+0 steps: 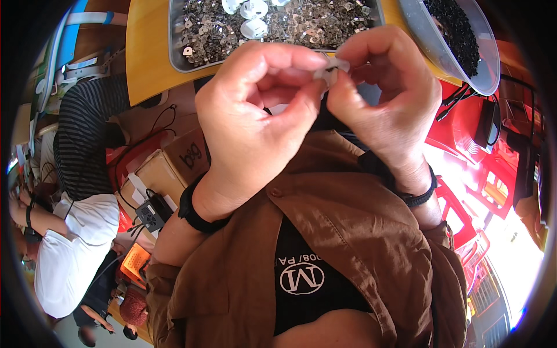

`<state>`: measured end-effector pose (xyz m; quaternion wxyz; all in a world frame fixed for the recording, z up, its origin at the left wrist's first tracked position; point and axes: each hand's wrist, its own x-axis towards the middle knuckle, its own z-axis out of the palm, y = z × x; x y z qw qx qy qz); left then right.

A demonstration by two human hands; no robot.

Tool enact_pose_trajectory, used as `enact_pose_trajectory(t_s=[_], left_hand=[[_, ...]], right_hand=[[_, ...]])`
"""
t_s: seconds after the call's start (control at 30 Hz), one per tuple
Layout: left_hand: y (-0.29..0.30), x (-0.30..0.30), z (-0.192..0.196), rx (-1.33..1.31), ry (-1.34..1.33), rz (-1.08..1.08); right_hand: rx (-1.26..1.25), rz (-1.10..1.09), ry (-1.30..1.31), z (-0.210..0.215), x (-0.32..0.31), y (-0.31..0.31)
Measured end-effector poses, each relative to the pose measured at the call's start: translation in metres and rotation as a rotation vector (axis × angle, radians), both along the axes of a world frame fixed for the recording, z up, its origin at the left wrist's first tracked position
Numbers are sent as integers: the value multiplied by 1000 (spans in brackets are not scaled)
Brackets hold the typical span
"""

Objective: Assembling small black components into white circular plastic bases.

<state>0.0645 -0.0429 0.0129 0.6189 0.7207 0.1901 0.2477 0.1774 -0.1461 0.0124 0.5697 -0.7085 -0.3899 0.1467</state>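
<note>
Two hands of mine, the left hand and the right hand, pinch a small whitish part between their fingertips, near the close edge of a metal tray. Smooth round white discs lie there on thin, glinting metal bits. Right of it, a see-through rounded bowl holds coarse black pieces by the yellow tabletop.

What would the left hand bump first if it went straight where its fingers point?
The left hand would meet the white piece at its fingertips, then probably the right hand, though depth is hard to tell.
</note>
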Motion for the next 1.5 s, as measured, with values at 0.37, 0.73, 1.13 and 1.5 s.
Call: enact_pose_trajectory(t_s=[0.37,0.73,1.13,1.5], left_hand=[[7,-3,0,-317,9,-40],[4,-5,5,-152,-60,-9],[5,-6,-7,-102,-94,-1],[5,0,-2,-125,-70,-24]], right_hand=[[25,113,386,-2,3,-5],[120,165,425,-3,-2,-2],[20,121,467,-2,1,-1],[81,69,532,-5,-3,3]])
